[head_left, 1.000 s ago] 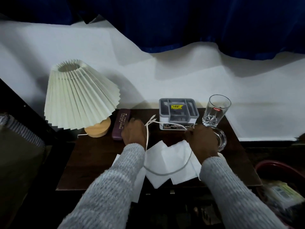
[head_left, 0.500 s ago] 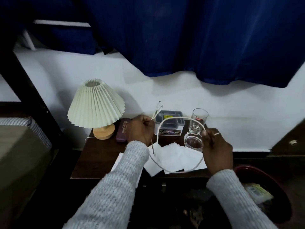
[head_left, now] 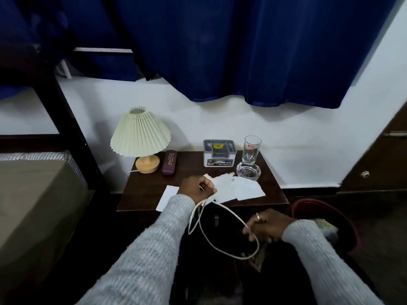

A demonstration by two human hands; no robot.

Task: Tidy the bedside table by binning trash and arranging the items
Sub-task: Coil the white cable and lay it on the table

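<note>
Just off the front edge of the desk (head_left: 147, 188), both hands hold a white cable (head_left: 231, 214) in the air. The left hand (head_left: 198, 188) is raised over the desk's front part, its fingers (head_left: 208, 186) curled into a fist round one section of the cable, with two short strands hanging from under it. The right hand (head_left: 267, 227) sits lower, in front of the desk and near the red bin (head_left: 312, 204). Its fingers pinch another section of the cable, and a ring shows on one of them. Between the two hands the cable runs in one slack strand and then sags in a wide loop below the right hand, against the dark front of the desk.

On the desk, several crumpled white papers (head_left: 242, 188) lie in a loose heap near the front, just behind the left hand. Another sheet (head_left: 167, 195) pokes past the front edge, partly hidden by the left sleeve. A pleated cream lamp (head_left: 141, 135) on a wooden base stands at the back left corner, with a maroon glasses case (head_left: 169, 162) lying just beside it. A grey organiser box (head_left: 219, 153) sits at the back centre, a clear drinking glass (head_left: 252, 149) stands upright to its right, and a glass ashtray (head_left: 248, 171) rests in front of the glass. The bin stands on the floor to the right of the desk with some rubbish inside. A blue curtain (head_left: 220, 51) hangs over the white wall behind, and a bed (head_left: 33, 194) fills the left side.
</note>
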